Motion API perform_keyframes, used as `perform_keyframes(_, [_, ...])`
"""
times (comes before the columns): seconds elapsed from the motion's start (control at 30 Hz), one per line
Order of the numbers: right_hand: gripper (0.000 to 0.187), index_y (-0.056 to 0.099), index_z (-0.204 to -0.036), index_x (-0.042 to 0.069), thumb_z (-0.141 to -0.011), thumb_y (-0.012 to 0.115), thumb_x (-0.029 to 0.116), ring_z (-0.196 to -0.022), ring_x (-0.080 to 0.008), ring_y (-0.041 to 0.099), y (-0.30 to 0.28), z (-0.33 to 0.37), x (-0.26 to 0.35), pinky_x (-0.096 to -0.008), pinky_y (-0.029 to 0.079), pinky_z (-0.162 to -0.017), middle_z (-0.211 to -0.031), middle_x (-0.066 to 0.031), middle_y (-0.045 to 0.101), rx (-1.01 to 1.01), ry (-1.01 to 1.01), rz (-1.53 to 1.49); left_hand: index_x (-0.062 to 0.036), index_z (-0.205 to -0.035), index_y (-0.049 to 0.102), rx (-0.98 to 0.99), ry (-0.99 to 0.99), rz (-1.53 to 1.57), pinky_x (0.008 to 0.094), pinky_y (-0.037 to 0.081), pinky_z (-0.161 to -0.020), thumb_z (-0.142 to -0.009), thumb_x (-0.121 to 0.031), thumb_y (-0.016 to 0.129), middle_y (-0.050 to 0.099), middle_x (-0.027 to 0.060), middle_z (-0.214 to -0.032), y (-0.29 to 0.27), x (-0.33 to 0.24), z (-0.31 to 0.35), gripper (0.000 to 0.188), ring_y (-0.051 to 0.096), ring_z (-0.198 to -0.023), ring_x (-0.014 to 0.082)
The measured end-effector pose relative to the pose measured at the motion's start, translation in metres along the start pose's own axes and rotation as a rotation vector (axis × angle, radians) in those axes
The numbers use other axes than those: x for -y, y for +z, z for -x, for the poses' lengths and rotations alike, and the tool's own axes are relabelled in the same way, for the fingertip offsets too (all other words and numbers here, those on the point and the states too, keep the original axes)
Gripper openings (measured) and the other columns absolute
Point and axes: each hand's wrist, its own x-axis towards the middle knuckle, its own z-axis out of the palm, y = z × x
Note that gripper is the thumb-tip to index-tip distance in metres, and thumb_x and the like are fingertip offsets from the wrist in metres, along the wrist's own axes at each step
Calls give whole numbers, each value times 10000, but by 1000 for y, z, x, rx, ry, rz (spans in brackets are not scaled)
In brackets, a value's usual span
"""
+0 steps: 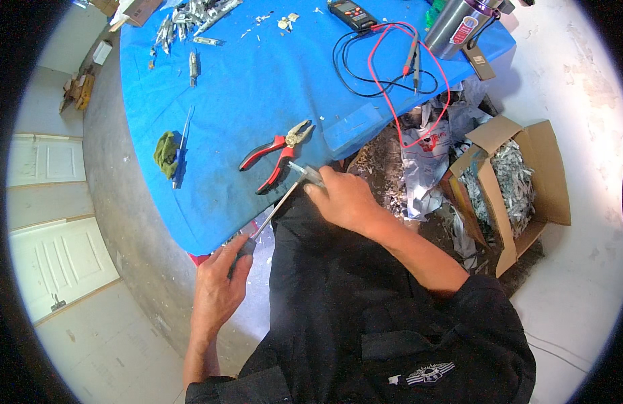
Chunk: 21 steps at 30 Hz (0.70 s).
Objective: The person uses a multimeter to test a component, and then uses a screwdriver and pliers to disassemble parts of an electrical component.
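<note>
My left hand (220,279) is closed around the dark handle of a screwdriver (276,210) at the table's near edge. Its long metal shaft slants up and right to a small silvery-grey piece (312,176), which my right hand (345,202) pinches between thumb and fingers. The shaft's tip meets the piece or lies just beside it; I cannot tell which. Part of the piece is hidden by my fingers. Just beyond lie pliers (284,153) with red and black handles, jaws pointing away to the right. The blue-covered table (244,87) is under them.
A thin screwdriver (183,145) and green cloth (166,155) lie left. Several silvery pieces (183,27) are piled at the far left. A multimeter (352,13) with red and black leads and a steel flask (454,30) stand far right. Below, a cardboard box (547,182) holds silvery scraps.
</note>
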Motion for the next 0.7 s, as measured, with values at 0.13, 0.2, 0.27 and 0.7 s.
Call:
perform_keyframes(0.13, [374, 581, -955, -13, -1053, 616, 346, -799, -520, 693, -2, -3, -16, -630, 524, -716, -796, -294, 698, 46, -80, -163, -32, -1290, 712, 18, -47, -54, 440, 565, -797, -929, -47, 732, 743, 233, -1041, -4, -8, -2, 362, 727, -911, 404])
perform_keyframes(0.2, [371, 576, -967, -16, -1059, 607, 342, -803, -524, 690, -4, -4, -16, -634, 521, -721, -804, -298, 699, 68, -92, -170, -31, -1284, 715, 21, -56, -86, 451, 563, -787, -931, -57, 730, 739, 232, -1012, -5, -14, -3, 354, 725, -895, 413])
perform_keyframes(0.27, [368, 574, -978, -16, -1062, 602, 341, -796, -517, 694, -3, -4, -16, -633, 527, -717, -803, -292, 702, 67, -100, -111, -36, -1292, 700, 14, 36, -127, 463, 570, -757, -937, -78, 734, 740, 220, -998, -4, -12, -2, 360, 726, -867, 420])
perform_keyframes(0.7, [348, 560, -1010, -29, -1050, 617, 312, -770, -517, 705, -11, -5, -6, -625, 550, -711, -776, -293, 707, 132, -96, 116, 11, -1245, 706, 76, 2, 27, 418, 576, -771, -936, -59, 751, 761, 223, -970, 0, 1, -7, 320, 749, -839, 364])
